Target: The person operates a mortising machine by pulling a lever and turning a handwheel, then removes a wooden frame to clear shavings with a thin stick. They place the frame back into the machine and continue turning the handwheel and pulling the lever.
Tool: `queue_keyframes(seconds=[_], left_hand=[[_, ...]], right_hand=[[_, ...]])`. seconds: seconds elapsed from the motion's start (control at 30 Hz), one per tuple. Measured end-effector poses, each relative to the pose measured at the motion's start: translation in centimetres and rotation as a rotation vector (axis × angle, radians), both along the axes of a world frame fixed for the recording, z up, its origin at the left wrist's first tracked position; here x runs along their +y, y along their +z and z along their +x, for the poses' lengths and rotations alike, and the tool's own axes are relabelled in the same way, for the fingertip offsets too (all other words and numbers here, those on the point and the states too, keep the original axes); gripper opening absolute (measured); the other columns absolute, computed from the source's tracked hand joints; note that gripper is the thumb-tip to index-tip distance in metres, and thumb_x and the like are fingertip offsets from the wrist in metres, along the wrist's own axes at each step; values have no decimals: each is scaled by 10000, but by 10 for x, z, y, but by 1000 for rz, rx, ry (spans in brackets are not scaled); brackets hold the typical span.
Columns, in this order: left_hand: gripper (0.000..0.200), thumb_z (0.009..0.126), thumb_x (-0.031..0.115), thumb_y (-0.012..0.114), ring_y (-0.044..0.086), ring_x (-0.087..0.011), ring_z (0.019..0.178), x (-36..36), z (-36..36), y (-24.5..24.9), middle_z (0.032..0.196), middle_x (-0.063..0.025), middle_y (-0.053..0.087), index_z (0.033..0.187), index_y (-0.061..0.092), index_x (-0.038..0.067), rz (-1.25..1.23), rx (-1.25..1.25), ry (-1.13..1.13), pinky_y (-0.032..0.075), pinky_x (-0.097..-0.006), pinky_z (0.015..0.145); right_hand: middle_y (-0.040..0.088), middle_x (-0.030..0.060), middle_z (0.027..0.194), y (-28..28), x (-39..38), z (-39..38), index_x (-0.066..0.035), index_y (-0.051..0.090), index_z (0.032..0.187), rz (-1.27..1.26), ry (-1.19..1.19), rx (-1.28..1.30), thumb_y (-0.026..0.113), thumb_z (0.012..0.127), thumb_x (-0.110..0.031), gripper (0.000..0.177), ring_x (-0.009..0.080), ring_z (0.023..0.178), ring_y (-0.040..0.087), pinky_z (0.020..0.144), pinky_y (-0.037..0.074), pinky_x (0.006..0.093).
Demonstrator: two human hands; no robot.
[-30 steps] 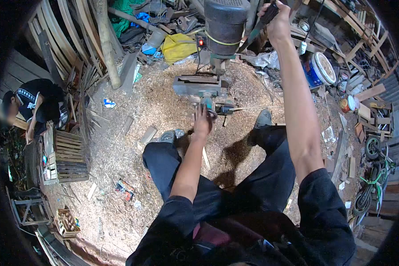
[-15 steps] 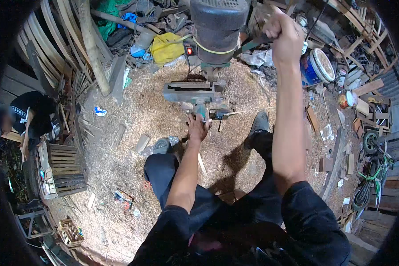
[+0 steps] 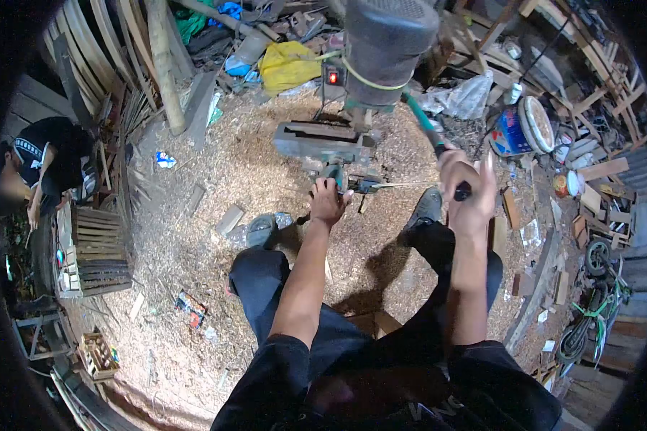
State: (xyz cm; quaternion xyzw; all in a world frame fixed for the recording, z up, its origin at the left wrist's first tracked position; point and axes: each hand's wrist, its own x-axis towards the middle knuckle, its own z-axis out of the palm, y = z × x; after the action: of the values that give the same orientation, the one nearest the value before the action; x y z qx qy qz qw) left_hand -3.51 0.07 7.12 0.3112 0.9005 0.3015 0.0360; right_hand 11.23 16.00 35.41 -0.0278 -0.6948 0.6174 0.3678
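Observation:
A large dark machine head (image 3: 388, 54) with a small red-lit switch (image 3: 333, 77) stands at the top centre. From its right side comes a green lever (image 3: 420, 115) with a black grip, and my right hand (image 3: 467, 183) is wrapped round that grip. Below the head lies a grey metal vise (image 3: 320, 144). My left hand (image 3: 328, 201) rests on the green part in front of the vise, palm down, fingers partly curled over it. A thin wood strip (image 3: 402, 184) extends right from a clamp beside that hand.
Wood shavings (image 3: 194, 266) cover the floor. A co-worker (image 3: 50, 161) bends at the far left near a slatted crate (image 3: 102, 251). At the right are a paint bucket (image 3: 514, 129) and a green bicycle (image 3: 589, 309). A yellow cloth (image 3: 289, 66) lies behind.
My right hand has come down with the lever, which now slopes toward me. My left hand stays at the green part. The view has shifted slightly, moving the machine right.

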Motion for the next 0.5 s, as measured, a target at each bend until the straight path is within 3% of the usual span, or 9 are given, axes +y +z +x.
queue_keyframes(seconds=[0.03, 0.1, 0.17, 0.2, 0.27, 0.33, 0.43, 0.5], left_hand=[[519, 833, 530, 631, 496, -391, 1015, 0, -2, -8, 1079, -162, 463, 1048, 471, 85, 39, 29, -10, 425, -535, 823], [530, 837, 536, 622, 496, -392, 1042, -1, -8, -26, 1099, -164, 467, 1063, 468, 82, 38, 47, -35, 438, -549, 817], [539, 839, 523, 617, 488, -411, 1082, -2, -12, -40, 1134, -185, 472, 1098, 464, 76, 20, 101, -63, 442, -570, 826], [539, 841, 516, 616, 482, -418, 1095, -5, -15, -41, 1143, -189, 472, 1108, 462, 73, 23, 56, -101, 439, -577, 829], [509, 856, 468, 608, 463, -440, 1101, -10, -32, -53, 1155, -201, 469, 1126, 460, 63, 145, -41, -266, 419, -604, 842], [477, 859, 429, 611, 462, -444, 1089, -16, -31, -59, 1147, -202, 468, 1120, 466, 57, 120, -56, -278, 408, -601, 851], [414, 847, 346, 629, 458, -446, 1069, -7, -21, -43, 1134, -200, 465, 1102, 484, 53, 98, -122, -237, 386, -595, 857], [408, 844, 332, 637, 451, -443, 1082, -12, -16, -10, 1137, -194, 461, 1101, 487, 54, 18, -68, -221, 379, -596, 866]], right_hand=[[514, 96, 606, 19, 1, 2, -67, 428, 466, -32, -21, -194, 283, 1019, -484, 708, 223, 679, 493, 738, 411, 339], [533, 92, 599, 50, 18, -10, -26, 524, 539, -154, -35, -634, 365, 1009, -478, 671, 212, 640, 512, 671, 427, 354], [558, 107, 639, 56, 14, -36, 25, 594, 703, 52, -292, -717, 486, 978, -448, 558, 209, 622, 549, 636, 442, 361], [573, 116, 686, 45, 14, -38, 66, 587, 839, 469, -312, -677, 545, 947, -382, 463, 194, 604, 577, 591, 460, 343], [593, 143, 724, 59, 10, -37, 84, 580, 867, 213, -191, -1065, 557, 922, -309, 398, 195, 602, 596, 546, 474, 348], [608, 181, 736, 67, 13, -42, 125, 552, 937, 199, -30, -1314, 534, 877, -193, 323, 215, 592, 620, 467, 493, 377], [612, 182, 728, 74, 8, -52, 127, 516, 990, 411, -30, -1544, 529, 862, -154, 309, 245, 547, 620, 477, 502, 395], [630, 185, 745, 55, -9, -45, 98, 490, 1017, 400, -140, -1455, 537, 861, -157, 303, 265, 540, 638, 505, 510, 423]])
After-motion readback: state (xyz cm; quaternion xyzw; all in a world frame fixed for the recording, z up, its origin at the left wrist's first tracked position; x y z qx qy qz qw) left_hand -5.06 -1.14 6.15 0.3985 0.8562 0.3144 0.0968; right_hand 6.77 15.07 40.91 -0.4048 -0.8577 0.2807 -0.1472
